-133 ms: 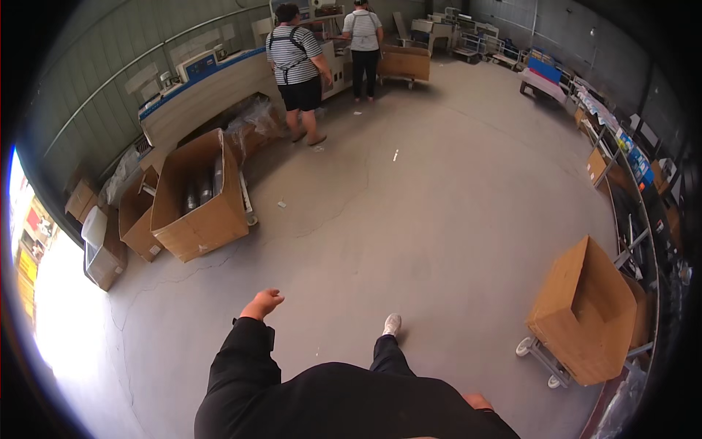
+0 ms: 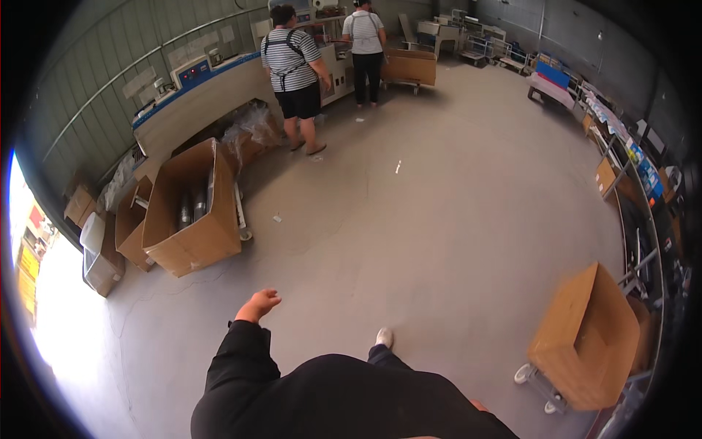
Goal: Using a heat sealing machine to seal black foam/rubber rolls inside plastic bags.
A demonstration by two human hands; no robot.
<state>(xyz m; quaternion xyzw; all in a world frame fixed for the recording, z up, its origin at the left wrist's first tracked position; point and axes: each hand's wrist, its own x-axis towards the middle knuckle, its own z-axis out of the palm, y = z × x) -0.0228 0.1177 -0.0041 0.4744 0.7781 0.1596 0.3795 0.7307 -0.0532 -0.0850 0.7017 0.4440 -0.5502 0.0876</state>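
My left hand (image 2: 259,304) swings out in front of me above the bare concrete floor (image 2: 351,241). Its fingers are loosely bent with small gaps, and nothing shows in them. Only a sliver of my right hand (image 2: 479,405) shows beside my body; its fingers are hidden. Neither hand touches anything that I can see. Nearest ahead on the left is a large open cardboard box (image 2: 191,245) on a wheeled cart, holding dark rolls (image 2: 191,208) in clear wrap. My shoe (image 2: 385,337) is on the floor ahead of me.
An open cardboard box (image 2: 567,329) on a wheeled trolley stands at right, by a cluttered rack (image 2: 636,172). Two people (image 2: 292,66) in striped shirts stand at a long machine (image 2: 190,95) at far left. Behind them is a box cart (image 2: 409,67). Bright doorway at left.
The boxes on both sides and the people sit slightly lower in the picture as I step forward. My left hand stays raised in nearly the same place; my right hand shows less.
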